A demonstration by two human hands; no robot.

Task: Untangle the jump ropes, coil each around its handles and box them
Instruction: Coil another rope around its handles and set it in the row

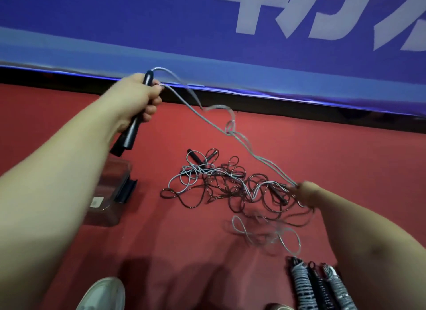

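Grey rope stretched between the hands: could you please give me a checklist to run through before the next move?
1. Left hand grips the black handles firmly: ok.
2. Right hand pinches the grey rope near the floor: ok.
3. Span between the hands free of knots: not ok, a knot sits mid-span.
4. Grey rope clear of the tangle on the floor: cannot tell; its strands past the right hand blur into the pile.
5. Clear box close by and open to receive the rope: close by, ok; lid state cannot tell.
6. Coiled ropes lie apart from the tangle: ok.
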